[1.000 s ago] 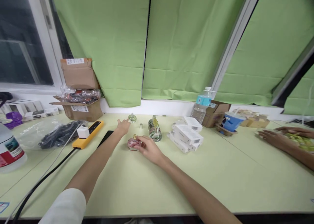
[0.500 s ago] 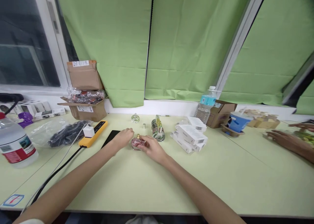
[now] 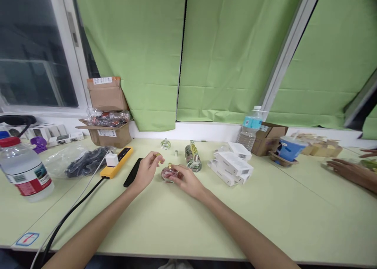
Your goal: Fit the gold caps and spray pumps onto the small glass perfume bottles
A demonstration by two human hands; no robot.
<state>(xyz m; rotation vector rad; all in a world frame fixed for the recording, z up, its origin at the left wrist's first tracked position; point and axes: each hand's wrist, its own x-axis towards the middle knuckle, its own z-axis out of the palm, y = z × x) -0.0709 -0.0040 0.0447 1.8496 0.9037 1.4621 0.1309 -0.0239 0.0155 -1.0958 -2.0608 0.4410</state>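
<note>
A small round pink perfume bottle [image 3: 167, 174] with a gold neck stands on the pale green table [image 3: 188, 218]. My right hand [image 3: 187, 180] wraps round its right side and holds it. My left hand [image 3: 146, 169] hovers just left of the bottle, fingertips pinched on a small gold cap [image 3: 159, 155]. A clear round bottle [image 3: 165, 144] and a tiny silver cap [image 3: 176, 153] sit farther back. Several green-tinted bottles [image 3: 193, 160] lie in a cluster to the right of my hands.
A black phone [image 3: 133, 172], yellow power strip [image 3: 116, 161] and bagged cables [image 3: 85, 161] lie left; a water bottle [image 3: 25, 171] stands far left. White boxes [image 3: 232, 165], another water bottle [image 3: 249, 128], cardboard boxes [image 3: 107, 116] and a blue cup [image 3: 289, 149] are behind. Another person's hands [image 3: 346, 170] rest at right.
My left hand drew back from the clear round bottle at the rear to the pink bottle, then lifted slightly with a gold cap pinched. My right hand stayed on the pink bottle.
</note>
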